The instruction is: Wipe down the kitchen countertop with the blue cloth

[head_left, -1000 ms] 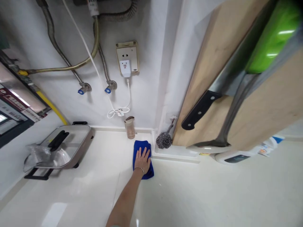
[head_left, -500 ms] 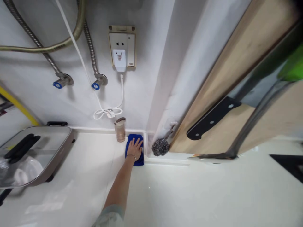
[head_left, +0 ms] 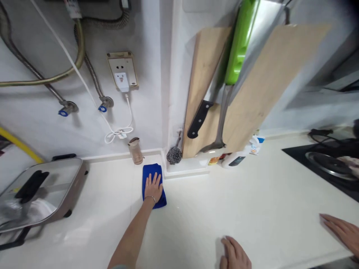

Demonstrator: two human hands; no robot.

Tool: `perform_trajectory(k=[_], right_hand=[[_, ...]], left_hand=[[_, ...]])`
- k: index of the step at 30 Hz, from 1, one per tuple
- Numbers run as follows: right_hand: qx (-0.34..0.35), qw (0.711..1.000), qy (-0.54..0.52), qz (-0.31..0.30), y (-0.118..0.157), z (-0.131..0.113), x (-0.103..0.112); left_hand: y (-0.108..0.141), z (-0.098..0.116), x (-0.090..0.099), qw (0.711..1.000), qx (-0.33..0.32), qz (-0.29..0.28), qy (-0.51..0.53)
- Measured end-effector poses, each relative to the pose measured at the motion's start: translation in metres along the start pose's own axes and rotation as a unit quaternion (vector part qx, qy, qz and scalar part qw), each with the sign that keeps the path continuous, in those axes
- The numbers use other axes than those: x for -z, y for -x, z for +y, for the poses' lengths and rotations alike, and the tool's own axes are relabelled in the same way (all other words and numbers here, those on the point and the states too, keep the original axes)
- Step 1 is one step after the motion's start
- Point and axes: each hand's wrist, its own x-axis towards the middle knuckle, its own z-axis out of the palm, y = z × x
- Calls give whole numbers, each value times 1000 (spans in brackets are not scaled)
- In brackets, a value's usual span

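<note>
My left hand (head_left: 153,186) lies flat with spread fingers on a folded blue cloth (head_left: 152,169), pressing it to the white countertop (head_left: 190,220). A bracelet circles that wrist. Just behind the cloth, a brownish translucent bottle (head_left: 136,152) stands close to the wall. My right hand (head_left: 236,254) rests on the counter at the bottom edge, fingers loosely bent and nothing seen in them; part of it is cut off. To the right of the cloth, a steel wool scrubber (head_left: 174,155) hangs from a wall hook.
An electric pan with a glass lid (head_left: 36,198) stands at the left. A cutting board (head_left: 252,101), a black-handled knife (head_left: 200,119) and a green-handled spatula (head_left: 238,45) hang on the wall. Another person's hand (head_left: 342,232) rests at the right, below a black hob (head_left: 331,168).
The view has swung right, bringing in my right hand, another person's hand and the hob. My left hand and the cloth have shifted towards me, away from the wall corner.
</note>
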Motion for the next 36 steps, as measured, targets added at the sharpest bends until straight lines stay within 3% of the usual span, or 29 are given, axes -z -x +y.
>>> perform_trajectory(k=[5,11,14,16,20,24,27,32,36], right_hand=[[32,997,-62,13,5,0,-4],[39,999,-10,9,9,-1,-8],[90,996,3,-28,4,14,-1],[127,991,26,-44,-3,39,9],[55,995,88,-3,-21,111,34],[6,997,78,-19,-39,164,53],[-38,996,81,-18,-46,170,57],[-71,993,87,-24,-47,157,57],[-79,992,88,-31,-48,155,61]], left_hand=[[76,31,3,1000,2,-14,-19],[158,80,-11,999,-24,-7,-25],[188,96,-18,999,-37,4,-31],[200,103,-19,999,-37,11,-32],[203,111,-14,999,-9,29,-27],[190,118,-9,997,60,46,-29],[185,124,-10,994,99,43,-31],[186,133,-24,989,123,59,-57],[156,142,-26,984,151,65,-69]])
